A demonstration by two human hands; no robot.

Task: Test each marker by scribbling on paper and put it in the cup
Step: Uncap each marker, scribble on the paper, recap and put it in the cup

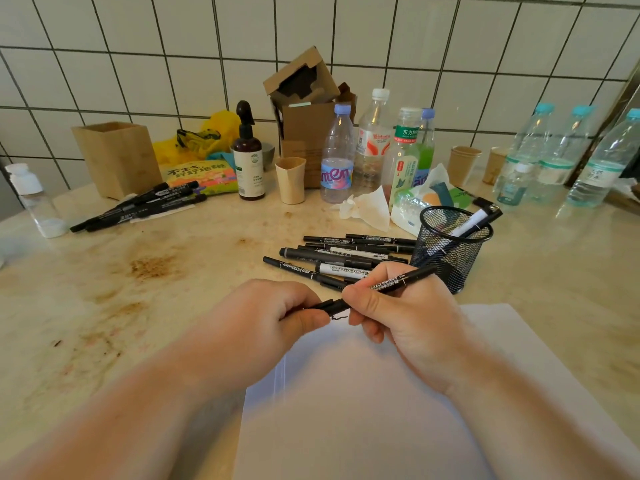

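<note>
A slim black twin-tip marker (388, 284) is gripped by the right hand (398, 313); its cap end is pinched by the left hand (263, 323) above white paper (363, 410), the tip hidden. A stained beige stone countertop (156, 289) is backed by white tiles (138, 64).

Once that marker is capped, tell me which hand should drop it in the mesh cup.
Right hand: it holds the marker barrel, and the mesh cup stands just beyond it.

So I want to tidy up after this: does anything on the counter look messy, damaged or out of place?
Yes. The countertop has brown stains left of the hands. A crumpled tissue lies loose by the bottles, and the cardboard box at the back is torn open, its top tilted. The mesh cup stands upright.
</note>
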